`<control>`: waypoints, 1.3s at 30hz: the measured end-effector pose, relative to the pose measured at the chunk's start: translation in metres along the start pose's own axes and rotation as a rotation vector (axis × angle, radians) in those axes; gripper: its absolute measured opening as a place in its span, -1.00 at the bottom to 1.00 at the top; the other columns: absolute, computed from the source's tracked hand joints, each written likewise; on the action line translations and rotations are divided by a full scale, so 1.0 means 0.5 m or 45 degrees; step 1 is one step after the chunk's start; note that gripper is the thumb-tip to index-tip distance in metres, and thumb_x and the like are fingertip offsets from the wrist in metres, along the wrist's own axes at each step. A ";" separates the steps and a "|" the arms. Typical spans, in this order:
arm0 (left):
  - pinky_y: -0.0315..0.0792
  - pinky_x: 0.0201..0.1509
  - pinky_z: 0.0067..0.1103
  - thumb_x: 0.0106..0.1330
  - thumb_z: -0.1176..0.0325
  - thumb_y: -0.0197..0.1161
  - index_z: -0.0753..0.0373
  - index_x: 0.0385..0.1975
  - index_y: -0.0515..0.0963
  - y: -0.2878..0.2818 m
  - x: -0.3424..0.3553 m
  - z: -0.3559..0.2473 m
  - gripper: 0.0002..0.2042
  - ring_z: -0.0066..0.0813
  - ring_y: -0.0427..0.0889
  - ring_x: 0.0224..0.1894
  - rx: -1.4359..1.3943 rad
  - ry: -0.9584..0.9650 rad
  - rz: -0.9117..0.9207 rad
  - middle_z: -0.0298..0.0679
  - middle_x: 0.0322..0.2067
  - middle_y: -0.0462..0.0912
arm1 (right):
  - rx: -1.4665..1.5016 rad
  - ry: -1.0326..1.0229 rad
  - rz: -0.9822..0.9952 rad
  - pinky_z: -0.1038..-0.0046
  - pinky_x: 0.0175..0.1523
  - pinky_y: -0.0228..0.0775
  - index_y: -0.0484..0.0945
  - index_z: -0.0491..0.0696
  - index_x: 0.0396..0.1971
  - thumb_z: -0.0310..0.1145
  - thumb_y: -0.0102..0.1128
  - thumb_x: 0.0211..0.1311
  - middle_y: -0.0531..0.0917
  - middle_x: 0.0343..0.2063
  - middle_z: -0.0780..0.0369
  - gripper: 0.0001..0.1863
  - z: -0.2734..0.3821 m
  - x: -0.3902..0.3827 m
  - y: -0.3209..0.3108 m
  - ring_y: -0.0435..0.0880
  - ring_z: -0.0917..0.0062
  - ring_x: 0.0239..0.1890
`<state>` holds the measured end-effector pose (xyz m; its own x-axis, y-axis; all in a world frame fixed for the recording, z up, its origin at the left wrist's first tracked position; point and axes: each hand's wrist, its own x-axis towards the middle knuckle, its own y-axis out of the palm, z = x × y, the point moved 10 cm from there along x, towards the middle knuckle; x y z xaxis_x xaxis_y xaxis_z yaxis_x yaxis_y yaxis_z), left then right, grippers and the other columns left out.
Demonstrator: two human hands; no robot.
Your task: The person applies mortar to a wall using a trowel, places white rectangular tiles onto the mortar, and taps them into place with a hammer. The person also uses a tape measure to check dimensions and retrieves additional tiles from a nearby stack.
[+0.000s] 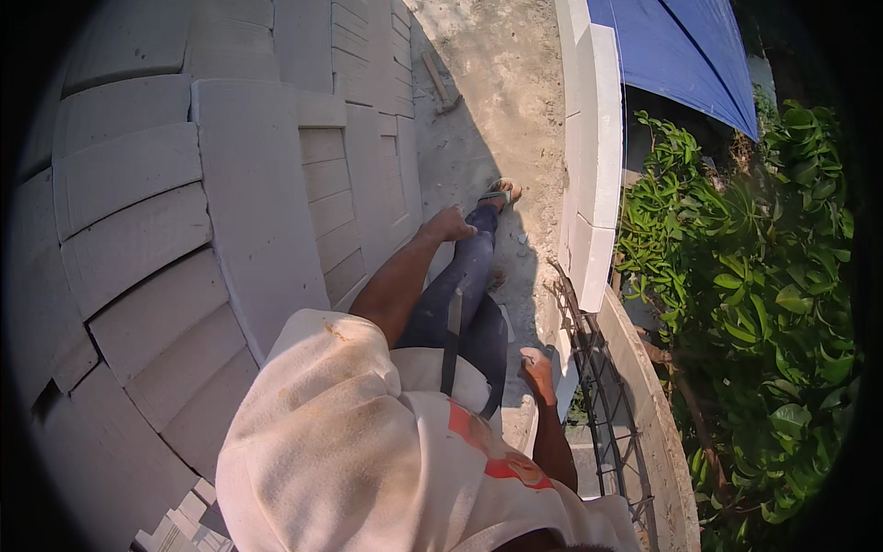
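My left hand [449,224] is held out over my left thigh, its fingers curled in and nothing showing in them. Beside it on the left rises the stack of pale blocks. Lower on the right, my right hand [536,370] hangs close to the wall with its fingers bent. Whatever it may grip is too small to make out. A dark strap [451,345] dangles from my waist over my dark trousers [469,267]. One sandalled foot [499,192] is forward on the concrete floor.
Large stacks of pale blocks [258,202] fill the left side. On the right runs a low white block wall [598,138], then a rebar cage [602,396] beside a curved concrete edge [658,414]. Beyond are leafy bushes [736,276] and a blue tarp [685,55]. A hammer-like tool [438,81] lies ahead.
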<state>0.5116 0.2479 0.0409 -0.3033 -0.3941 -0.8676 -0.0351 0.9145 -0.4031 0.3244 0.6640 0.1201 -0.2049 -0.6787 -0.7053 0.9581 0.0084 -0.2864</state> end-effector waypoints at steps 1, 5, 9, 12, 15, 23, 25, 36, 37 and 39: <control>0.49 0.39 -0.27 0.24 -0.04 0.41 0.40 0.39 0.40 0.067 0.008 0.009 -0.19 0.06 0.60 0.30 -0.091 0.014 0.076 0.28 0.23 0.56 | -0.051 -0.171 0.009 0.42 -0.19 0.63 0.69 -0.22 0.04 -0.36 0.30 0.37 0.77 -0.22 0.08 -0.67 -0.046 0.039 0.013 0.78 0.44 -0.34; 0.44 0.37 0.08 0.20 0.01 0.50 0.30 0.45 0.28 0.188 -0.091 -0.065 -0.13 0.34 0.40 0.41 -0.073 -0.342 0.135 0.14 0.44 0.30 | 0.260 0.643 0.179 0.43 -0.37 0.59 0.68 -0.24 0.03 -0.40 0.34 0.34 0.76 -0.25 0.10 -0.67 -0.081 0.216 0.030 0.76 0.48 -0.41; 0.41 0.36 0.06 0.17 0.10 0.57 0.22 0.44 0.29 0.211 -0.099 -0.039 -0.14 0.30 0.31 0.46 -0.003 -0.428 -0.116 0.07 0.42 0.31 | -0.170 0.248 0.287 0.40 -0.22 0.62 0.62 -0.22 0.11 -0.42 0.34 0.31 0.78 -0.25 0.07 -0.60 -0.031 0.604 0.098 0.79 0.41 -0.40; 0.35 0.42 0.01 0.18 0.14 0.57 0.21 0.42 0.34 0.193 -0.071 -0.036 -0.19 0.22 0.33 0.46 -0.085 -0.362 -0.220 0.06 0.41 0.32 | -0.575 0.008 0.157 0.19 0.07 0.62 0.61 -0.13 0.14 -0.39 0.39 0.21 0.78 -0.13 -0.09 -0.53 0.042 0.932 0.160 0.81 0.08 -0.05; 0.32 0.44 0.00 0.14 0.16 0.58 0.20 0.39 0.38 0.190 -0.071 -0.005 -0.20 0.19 0.33 0.46 -0.212 -0.432 -0.243 0.05 0.40 0.34 | -0.769 -0.077 0.303 0.08 0.18 0.59 0.56 -0.12 0.20 -0.43 0.25 0.27 0.75 -0.03 -0.10 -0.53 0.201 1.201 0.312 0.72 -0.06 0.08; 0.41 0.36 -0.01 0.08 0.23 0.59 0.23 0.32 0.48 0.126 -0.046 0.021 -0.26 0.22 0.42 0.38 -0.524 -0.387 -0.344 0.08 0.36 0.38 | -1.409 -0.989 -0.220 -0.15 0.48 0.24 0.57 0.18 0.23 -0.40 0.15 0.41 0.64 0.15 0.14 -0.58 0.563 1.545 0.530 0.50 0.22 0.37; 0.44 0.33 -0.03 0.07 0.23 0.59 0.23 0.31 0.49 0.113 -0.040 0.030 -0.26 0.22 0.46 0.34 -0.582 -0.404 -0.352 0.09 0.34 0.40 | -1.435 -1.075 -0.335 -0.15 0.53 0.15 0.56 0.20 0.24 -0.39 0.14 0.43 0.64 0.15 0.15 -0.58 0.559 1.568 0.545 0.50 0.23 0.37; 0.42 0.38 -0.11 0.07 0.21 0.61 0.20 0.28 0.54 0.130 -0.050 0.024 -0.30 0.04 0.48 0.36 -0.434 -0.414 -0.427 -0.03 0.31 0.48 | -1.458 -0.451 0.283 0.01 0.06 0.54 0.63 0.04 0.12 -0.39 0.17 0.28 0.67 -0.06 0.07 -0.60 0.306 1.366 0.467 0.67 0.19 0.06; 0.41 0.40 -0.12 0.08 0.21 0.60 0.19 0.28 0.54 0.139 -0.058 0.013 -0.30 0.02 0.47 0.37 -0.409 -0.413 -0.412 -0.05 0.31 0.49 | -1.239 -0.407 0.294 0.02 0.06 0.57 0.60 0.03 0.15 -0.37 0.19 0.26 0.69 -0.10 0.02 -0.57 0.272 1.307 0.435 0.70 0.09 -0.02; 0.38 0.42 -0.14 0.11 0.18 0.58 0.18 0.29 0.53 0.153 -0.065 0.016 -0.31 -0.02 0.46 0.38 -0.358 -0.412 -0.415 -0.07 0.33 0.49 | -1.102 -0.298 0.466 0.04 0.09 0.61 0.54 -0.08 0.20 -0.25 0.33 0.19 0.73 -0.11 -0.06 -0.44 0.258 1.172 0.400 0.73 -0.12 -0.06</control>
<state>0.5265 0.3300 0.0358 0.0736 -0.6294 -0.7736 -0.3454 0.7116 -0.6118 0.4219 0.1732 -0.2670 0.2117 -0.6547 -0.7256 0.4560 0.7228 -0.5192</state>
